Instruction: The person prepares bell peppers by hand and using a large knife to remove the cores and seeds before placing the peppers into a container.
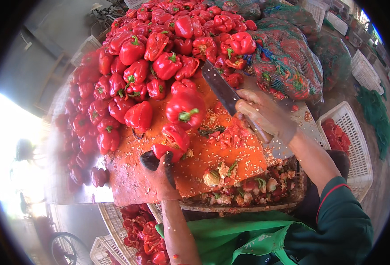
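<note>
My right hand (264, 111), raised over the right part of the orange board (248, 149), grips the handle of a broad-bladed knife (219, 87), its blade pointing up and left. Gloved, my left hand (160, 165) holds a cut red bell pepper (173, 140) near the board's front edge. Just beyond it is a whole red bell pepper (185, 109) with a green stem. Pepper scraps (231, 134) and pale seeds lie scattered on the board, and cut-out cores (214, 177) lie at its front right.
A large heap of red bell peppers (168, 66) covers the table's far and left parts. Green net sacks (284, 59) of peppers stand at the back right. A core-filled tray (248, 207) is at the front edge. White crates stand at the right (360, 159) and below left (115, 225).
</note>
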Demonstrator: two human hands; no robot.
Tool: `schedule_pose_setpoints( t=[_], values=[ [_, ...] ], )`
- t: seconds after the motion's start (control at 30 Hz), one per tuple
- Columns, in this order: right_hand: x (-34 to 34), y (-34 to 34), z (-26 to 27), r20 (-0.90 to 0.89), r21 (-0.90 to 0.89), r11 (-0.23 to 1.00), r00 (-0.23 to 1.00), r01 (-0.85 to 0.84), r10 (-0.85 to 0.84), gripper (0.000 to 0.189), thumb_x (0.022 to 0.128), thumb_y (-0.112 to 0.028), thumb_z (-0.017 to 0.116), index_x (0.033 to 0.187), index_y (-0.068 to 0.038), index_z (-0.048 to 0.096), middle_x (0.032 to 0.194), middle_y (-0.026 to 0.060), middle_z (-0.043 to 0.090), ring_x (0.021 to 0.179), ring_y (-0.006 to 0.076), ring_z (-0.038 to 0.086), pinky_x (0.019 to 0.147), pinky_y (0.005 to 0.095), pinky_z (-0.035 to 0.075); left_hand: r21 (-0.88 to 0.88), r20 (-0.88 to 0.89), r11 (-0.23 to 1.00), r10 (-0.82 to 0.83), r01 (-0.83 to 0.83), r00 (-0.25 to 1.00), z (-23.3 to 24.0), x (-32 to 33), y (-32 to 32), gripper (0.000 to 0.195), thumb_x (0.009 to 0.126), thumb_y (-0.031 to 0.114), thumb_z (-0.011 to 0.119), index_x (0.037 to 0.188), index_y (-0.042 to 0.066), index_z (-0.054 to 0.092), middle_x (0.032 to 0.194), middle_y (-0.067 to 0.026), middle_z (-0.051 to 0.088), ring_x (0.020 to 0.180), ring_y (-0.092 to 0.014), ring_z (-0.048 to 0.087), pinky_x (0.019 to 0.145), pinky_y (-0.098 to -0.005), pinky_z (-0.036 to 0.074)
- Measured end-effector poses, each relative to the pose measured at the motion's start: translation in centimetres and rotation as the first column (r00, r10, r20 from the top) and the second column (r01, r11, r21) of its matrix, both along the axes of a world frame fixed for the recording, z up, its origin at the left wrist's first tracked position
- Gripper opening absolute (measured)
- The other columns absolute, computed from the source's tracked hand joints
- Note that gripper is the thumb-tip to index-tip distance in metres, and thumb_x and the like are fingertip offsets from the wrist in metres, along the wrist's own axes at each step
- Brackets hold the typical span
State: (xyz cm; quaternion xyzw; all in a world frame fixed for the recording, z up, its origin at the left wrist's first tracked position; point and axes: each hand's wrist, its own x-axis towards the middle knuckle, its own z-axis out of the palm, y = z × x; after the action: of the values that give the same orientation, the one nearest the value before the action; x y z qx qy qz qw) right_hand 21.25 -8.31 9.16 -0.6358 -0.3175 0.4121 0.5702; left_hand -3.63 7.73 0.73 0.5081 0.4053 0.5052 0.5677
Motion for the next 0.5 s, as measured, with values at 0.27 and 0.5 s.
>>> schedule_pose_setpoints(
  t=[0.27,0.5],
  values=[
    [0.1,3.3,-2.3,-0.089,-0.012,0.998,0.994,-0.057,0.056,0.021,0.096,-0.023,0.051,0.110,-0.007,0.051,0.077,0.0004,0.052,0.061,0.0091,0.053,0.049,0.0261,0.046,0.058,-0.051,0.998,0.023,-0.020,0.998,0.0,-0.5,0.4,0.040,0.072,-0.007,0.074,0.106,0.003,0.054,0.098,-0.0035,0.059,0.090,-0.014,0.057,0.080,-0.0280,0.051],
    [0.6,5.1,-1.8,0.210,-0.052,0.992,0.970,-0.114,0.123,0.016,0.095,-0.021,0.050,0.100,-0.006,0.054,0.074,-0.0008,0.051,0.056,0.0082,0.052,0.047,0.0262,0.045,-0.033,0.039,0.995,-0.095,0.097,0.995,-0.2,0.0,0.8,0.047,0.072,-0.007,0.073,0.116,0.000,0.057,0.106,-0.0066,0.061,0.095,-0.016,0.059,0.086,-0.0292,0.051]
  ],
)
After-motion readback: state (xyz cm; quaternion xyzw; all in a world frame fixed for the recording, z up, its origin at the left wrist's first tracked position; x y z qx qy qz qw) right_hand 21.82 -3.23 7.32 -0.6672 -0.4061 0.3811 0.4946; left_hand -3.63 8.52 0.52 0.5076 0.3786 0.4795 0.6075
